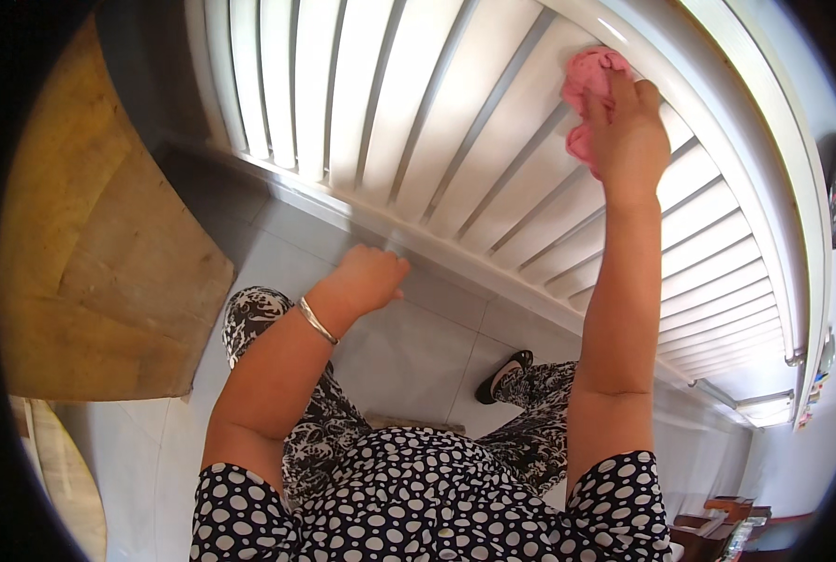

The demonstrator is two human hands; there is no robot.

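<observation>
Pink cloth (589,77) held against the white slatted panel (418,84).
The right hand (632,140) has its grip clamped on the cloth, which lies on the panel's slats just beside its top rail; the left hand (371,278), apart from the panel and out in front of its lower edge, has its grip folded together, the palm hidden, above the grey tiled floor (409,347); a brown board (109,234) stands left of the panel.

- Crumpled cloth (590,75), plain pink.
- White slatted panel (470,94), grey between the slats.
- Short-sleeved top (418,487), black with white dots.
- Trousers (327,417), black-and-cream swirling print.
- Narrow metal bangle (316,321), silver.
- Floor tiles (404,351), pale grey.
- Flat wooden board (127,244), yellow-brown.
</observation>
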